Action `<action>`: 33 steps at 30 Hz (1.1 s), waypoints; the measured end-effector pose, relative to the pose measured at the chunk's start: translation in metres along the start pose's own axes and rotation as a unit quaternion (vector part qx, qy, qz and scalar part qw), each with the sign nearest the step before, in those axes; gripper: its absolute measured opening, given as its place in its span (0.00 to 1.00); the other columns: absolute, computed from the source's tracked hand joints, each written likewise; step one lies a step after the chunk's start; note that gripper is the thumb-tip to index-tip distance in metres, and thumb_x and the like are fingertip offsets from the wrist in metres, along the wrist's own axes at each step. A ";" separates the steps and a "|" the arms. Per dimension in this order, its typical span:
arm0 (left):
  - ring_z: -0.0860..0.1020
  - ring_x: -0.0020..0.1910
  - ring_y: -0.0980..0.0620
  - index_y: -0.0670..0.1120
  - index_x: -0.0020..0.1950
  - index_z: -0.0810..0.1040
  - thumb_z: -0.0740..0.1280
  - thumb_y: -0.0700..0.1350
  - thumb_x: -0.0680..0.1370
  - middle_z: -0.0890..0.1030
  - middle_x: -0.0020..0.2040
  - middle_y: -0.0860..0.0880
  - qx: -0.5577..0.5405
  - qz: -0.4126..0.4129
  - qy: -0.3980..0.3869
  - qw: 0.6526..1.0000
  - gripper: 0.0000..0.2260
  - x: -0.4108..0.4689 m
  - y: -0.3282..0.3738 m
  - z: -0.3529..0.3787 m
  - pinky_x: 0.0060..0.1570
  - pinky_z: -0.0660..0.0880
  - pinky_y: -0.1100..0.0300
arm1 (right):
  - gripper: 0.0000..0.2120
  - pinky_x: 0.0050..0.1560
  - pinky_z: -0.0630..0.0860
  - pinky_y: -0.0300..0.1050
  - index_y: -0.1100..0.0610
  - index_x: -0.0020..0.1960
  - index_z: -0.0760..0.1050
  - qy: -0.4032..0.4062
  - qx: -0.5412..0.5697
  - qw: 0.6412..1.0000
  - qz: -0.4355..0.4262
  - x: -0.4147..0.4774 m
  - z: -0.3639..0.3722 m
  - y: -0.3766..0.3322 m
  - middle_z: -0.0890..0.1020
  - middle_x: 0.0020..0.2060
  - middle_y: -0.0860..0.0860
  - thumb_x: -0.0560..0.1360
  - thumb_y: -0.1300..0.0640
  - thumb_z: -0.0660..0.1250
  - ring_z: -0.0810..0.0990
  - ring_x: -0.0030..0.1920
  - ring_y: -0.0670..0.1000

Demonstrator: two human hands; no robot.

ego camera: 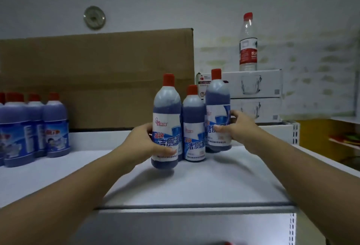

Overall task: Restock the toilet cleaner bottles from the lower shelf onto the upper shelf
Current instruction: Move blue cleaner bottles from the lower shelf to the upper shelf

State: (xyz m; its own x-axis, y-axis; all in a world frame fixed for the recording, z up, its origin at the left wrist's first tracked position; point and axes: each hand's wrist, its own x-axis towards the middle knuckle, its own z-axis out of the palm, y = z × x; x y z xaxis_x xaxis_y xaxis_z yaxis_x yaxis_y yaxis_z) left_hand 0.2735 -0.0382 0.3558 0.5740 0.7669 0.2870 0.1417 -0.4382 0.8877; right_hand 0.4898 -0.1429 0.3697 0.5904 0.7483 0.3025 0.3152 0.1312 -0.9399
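Observation:
Three toilet cleaner bottles with blue liquid and red caps are on the white upper shelf. My left hand grips the left bottle, which tilts slightly with its base just off the surface. My right hand grips the right bottle, held a little above the shelf. Between them a third bottle stands upright, untouched by either hand. A group of several more such bottles stands at the far left of the shelf.
A large brown cardboard box stands behind the bottles. Two stacked white boxes sit at the back right, with a clear water bottle on top. The shelf's front edge lies below my forearms.

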 end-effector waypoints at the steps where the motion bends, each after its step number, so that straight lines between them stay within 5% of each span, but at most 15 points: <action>1: 0.81 0.50 0.49 0.49 0.55 0.76 0.79 0.37 0.60 0.83 0.51 0.50 -0.008 0.002 0.012 1.000 0.27 0.007 -0.006 0.002 0.55 0.78 0.47 | 0.22 0.58 0.75 0.56 0.55 0.59 0.69 0.003 -0.005 1.000 0.003 0.006 0.002 0.007 0.78 0.55 0.54 0.68 0.66 0.72 0.77 0.55 0.56; 5: 0.80 0.46 0.55 0.53 0.48 0.75 0.80 0.37 0.58 0.82 0.47 0.55 -0.054 0.010 0.056 0.997 0.25 0.018 -0.028 0.012 0.39 0.77 0.62 | 0.28 0.55 0.75 0.52 0.55 0.64 0.68 -0.006 -0.026 1.000 0.014 0.015 0.003 0.038 0.77 0.54 0.51 0.68 0.66 0.73 0.77 0.55 0.54; 9: 0.78 0.45 0.60 0.57 0.46 0.72 0.81 0.38 0.58 0.79 0.46 0.59 -0.020 0.033 0.047 0.998 0.26 0.018 -0.035 0.013 0.35 0.73 0.69 | 0.25 0.56 0.76 0.51 0.51 0.62 0.69 -0.042 -0.041 0.998 0.013 0.021 0.001 0.045 0.79 0.49 0.45 0.69 0.64 0.72 0.79 0.50 0.49; 17: 0.77 0.55 0.58 0.57 0.62 0.69 0.79 0.43 0.62 0.78 0.56 0.58 0.022 0.032 0.000 0.999 0.34 0.008 -0.033 0.010 0.51 0.77 0.60 | 0.29 0.58 0.76 0.52 0.53 0.66 0.64 -0.051 -0.078 0.995 0.032 0.017 -0.003 0.040 0.76 0.45 0.45 0.70 0.65 0.72 0.77 0.53 0.52; 26: 0.76 0.58 0.54 0.55 0.63 0.69 0.76 0.39 0.67 0.77 0.59 0.55 0.028 0.048 -0.008 0.998 0.29 0.006 -0.036 0.006 0.58 0.74 0.53 | 0.33 0.58 0.75 0.48 0.54 0.71 0.60 -0.033 -0.116 0.993 0.013 0.004 -0.004 0.047 0.75 0.64 0.53 0.72 0.63 0.71 0.76 0.57 0.51; 30: 0.78 0.55 0.57 0.49 0.64 0.73 0.74 0.43 0.69 0.79 0.55 0.55 0.055 0.089 0.033 0.994 0.25 -0.006 -0.031 0.000 0.58 0.75 0.55 | 0.25 0.52 0.74 0.45 0.57 0.67 0.67 0.139 -0.249 0.946 -0.154 -0.016 -0.001 0.029 0.77 0.59 0.53 0.74 0.51 0.68 0.75 0.53 0.50; 33: 0.79 0.44 0.56 0.46 0.50 0.79 0.67 0.47 0.74 0.79 0.42 0.53 0.065 0.252 0.250 0.933 0.07 -0.026 -0.028 -0.009 0.50 0.79 0.56 | 0.14 0.46 0.77 0.43 0.61 0.53 0.76 0.220 -0.238 0.884 -0.338 -0.044 0.003 0.021 0.80 0.44 0.53 0.75 0.51 0.64 0.76 0.42 0.47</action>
State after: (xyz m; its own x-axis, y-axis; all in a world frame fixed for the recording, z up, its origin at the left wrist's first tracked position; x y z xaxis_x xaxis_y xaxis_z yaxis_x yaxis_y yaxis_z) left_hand 0.2474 -0.0421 0.3263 0.1502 0.5566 0.8171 0.0711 -0.8304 0.5526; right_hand 0.4679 -0.1712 0.3358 0.3463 0.2656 0.8997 0.9213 0.0842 -0.3795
